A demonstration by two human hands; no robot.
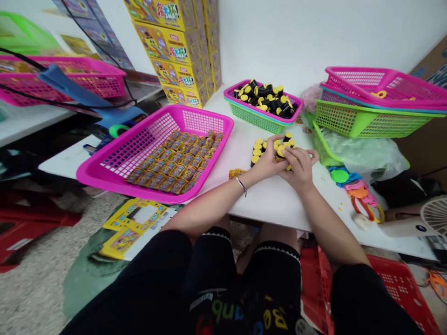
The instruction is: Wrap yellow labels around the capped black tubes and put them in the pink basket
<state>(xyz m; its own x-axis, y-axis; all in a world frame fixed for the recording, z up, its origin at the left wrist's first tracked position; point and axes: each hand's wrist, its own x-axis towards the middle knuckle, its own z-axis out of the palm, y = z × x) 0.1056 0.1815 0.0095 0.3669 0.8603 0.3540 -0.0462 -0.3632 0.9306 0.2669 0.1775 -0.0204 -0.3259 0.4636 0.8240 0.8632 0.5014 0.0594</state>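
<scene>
My left hand [268,163] and my right hand [301,168] meet over the white table. Between their fingertips is a small black cylinder with a yellow cap [280,150]; the fingers of both hands are closed around it. Part of it is hidden by the fingers. Several more yellow-capped black cylinders [255,159] stand upright in a cluster just behind and beside my left hand. A small pile of printed yellow labels or wrappers [236,173] lies by my left wrist.
A pink basket [87,174] at left holds rows of wrapped pieces [171,163]. Behind, stacked baskets [256,116] hold loose black-and-yellow cylinders. Yellow boxes [178,49] are piled at the wall. More baskets [373,123], coloured tape rolls [363,204] and a fan [435,214] sit at right.
</scene>
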